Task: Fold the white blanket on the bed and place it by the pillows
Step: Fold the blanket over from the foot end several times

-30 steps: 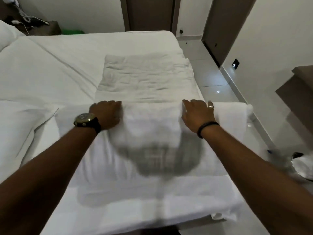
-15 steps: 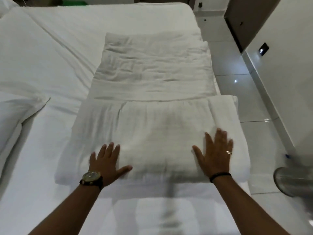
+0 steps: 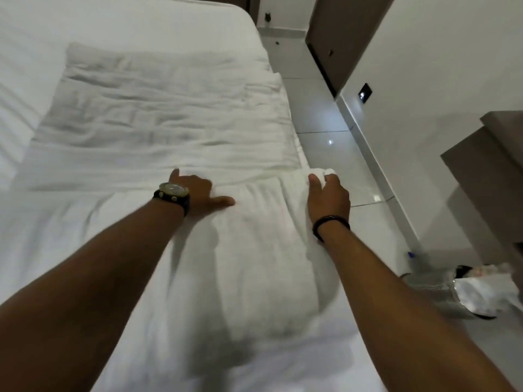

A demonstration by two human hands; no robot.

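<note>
The white blanket [image 3: 158,108] lies as a long folded strip on the bed [image 3: 70,250], close to the bed's right edge. Its near part is doubled over into a thicker layer [image 3: 254,264] under my arms. My left hand [image 3: 198,192], with a watch on the wrist, rests on the far edge of this layer. Its thumb is spread to the right and its fingers curl down into the fold. My right hand [image 3: 329,199] pinches the layer's right corner, which bunches up above my fingers. No pillows are in view.
A tiled floor [image 3: 325,123] runs along the bed's right side, with a wall and a dark door [image 3: 342,38] beyond. Brown wooden furniture [image 3: 492,171] stands at the right. A shiny bin with a plastic liner [image 3: 458,292] sits on the floor at lower right.
Both hands have moved from lying flat on the near part of the folded layer to its far edge, where they now grasp it. The view has shifted towards the right.
</note>
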